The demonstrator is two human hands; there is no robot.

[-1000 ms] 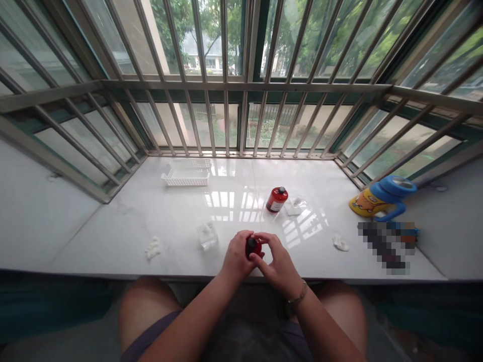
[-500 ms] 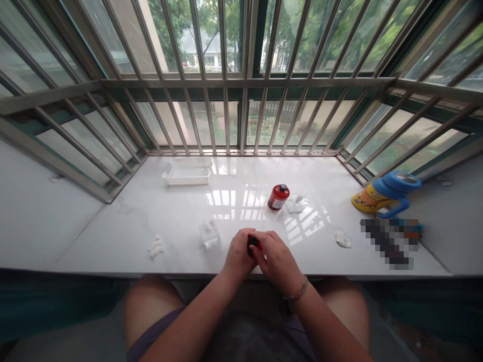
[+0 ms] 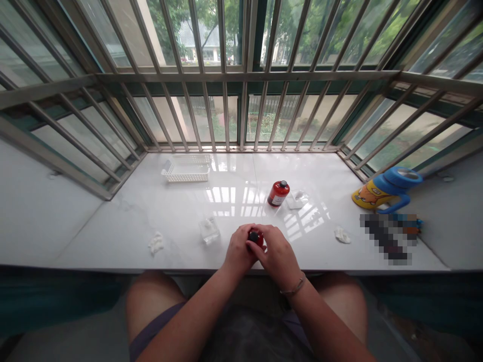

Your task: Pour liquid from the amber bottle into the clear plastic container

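Note:
A small red bottle with a black cap [image 3: 255, 237] stands at the near edge of the white marble sill [image 3: 181, 206]. My left hand [image 3: 237, 249] is wrapped round its body. My right hand [image 3: 277, 254] is closed over the bottle from the right, fingers pinching at the cap. A second red bottle with a black cap and white label [image 3: 278, 193] stands farther back, beside a small clear plastic piece [image 3: 296, 199]. A clear plastic packet [image 3: 209, 230] lies just left of my hands.
A white slotted basket [image 3: 186, 171] sits at the back left. White crumpled wads lie at the left [image 3: 155, 243] and right [image 3: 341, 235]. A blue and yellow cup [image 3: 385, 188] lies on its side at the far right. Metal window bars [image 3: 241, 75] enclose the sill.
Both hands stay closed on the small red bottle; the right fingers have shifted round the cap. The view has tilted slightly.

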